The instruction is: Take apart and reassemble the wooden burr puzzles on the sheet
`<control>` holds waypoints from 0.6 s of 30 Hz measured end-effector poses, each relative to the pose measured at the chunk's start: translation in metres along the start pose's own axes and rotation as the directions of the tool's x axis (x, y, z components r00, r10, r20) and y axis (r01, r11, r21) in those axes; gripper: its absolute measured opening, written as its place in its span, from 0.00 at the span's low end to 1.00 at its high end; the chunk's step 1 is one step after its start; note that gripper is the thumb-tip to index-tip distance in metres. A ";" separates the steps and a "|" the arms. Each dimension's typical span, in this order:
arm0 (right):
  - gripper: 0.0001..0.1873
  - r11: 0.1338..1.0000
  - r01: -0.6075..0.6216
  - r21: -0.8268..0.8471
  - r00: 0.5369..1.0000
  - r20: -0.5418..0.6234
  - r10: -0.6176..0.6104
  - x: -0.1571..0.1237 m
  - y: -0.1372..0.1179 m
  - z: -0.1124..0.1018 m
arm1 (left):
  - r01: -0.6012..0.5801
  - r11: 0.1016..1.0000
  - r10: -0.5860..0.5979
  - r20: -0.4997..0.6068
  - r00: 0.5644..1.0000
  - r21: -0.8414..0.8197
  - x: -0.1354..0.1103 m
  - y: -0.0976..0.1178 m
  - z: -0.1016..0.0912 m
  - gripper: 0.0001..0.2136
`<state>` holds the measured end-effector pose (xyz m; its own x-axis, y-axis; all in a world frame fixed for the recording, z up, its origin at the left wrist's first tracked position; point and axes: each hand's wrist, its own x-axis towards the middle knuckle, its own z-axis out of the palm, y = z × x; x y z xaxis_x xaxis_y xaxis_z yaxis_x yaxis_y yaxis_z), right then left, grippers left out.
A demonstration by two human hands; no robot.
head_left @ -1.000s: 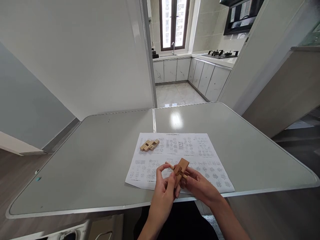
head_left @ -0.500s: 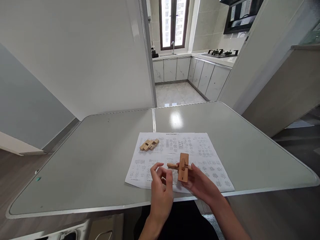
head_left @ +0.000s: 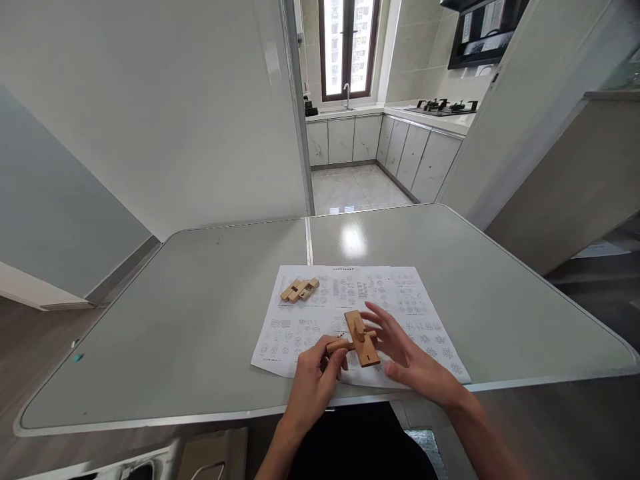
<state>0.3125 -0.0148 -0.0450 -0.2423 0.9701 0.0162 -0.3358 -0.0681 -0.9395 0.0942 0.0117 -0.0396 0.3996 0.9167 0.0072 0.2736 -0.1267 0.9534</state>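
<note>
White printed paper sheet point(head_left: 425, 300): flat on grey-green surface point(head_left: 210, 320), nr edge.
Brown rectangular wooden plate point(head_left: 367, 352): tilted, btwn hands, over nr part of sheet.
L hand point(head_left: 313, 377): grip pinching brown rounded wooden rod point(head_left: 339, 345) at plate's L side.
R hand point(head_left: 413, 363): grip spread beside plate; contact unclear.
Pale notched wooden blocks point(head_left: 300, 291): clustered, sheet's far L.

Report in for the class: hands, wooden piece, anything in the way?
Left hand pinching wooden piece at one side. Right hand open beside it, contact unclear. Loose blocks lie apart on printed sheet. No obstruction seen.
</note>
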 end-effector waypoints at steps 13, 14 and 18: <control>0.52 0.883 -0.079 -0.462 0.987 0.089 0.134 -0.003 -0.012 -0.011 | -0.016 0.999 0.011 0.121 0.993 0.037 -0.002 -0.001 -0.007 0.17; 0.51 0.879 -0.078 -0.471 0.988 0.084 0.132 -0.002 -0.012 -0.012 | -0.018 0.999 0.013 0.122 0.992 0.039 -0.002 -0.002 -0.007 0.17; 0.47 0.856 -0.073 -0.511 0.990 0.066 0.124 0.000 -0.014 -0.011 | -0.027 0.999 0.021 0.131 0.991 0.042 -0.003 -0.005 -0.006 0.16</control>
<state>0.3268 -0.0111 -0.0357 -0.3416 0.9366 -0.0782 0.1958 -0.0104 -0.9806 0.0864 0.0118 -0.0430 0.5161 0.8565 -0.0122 0.2990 -0.1668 0.9396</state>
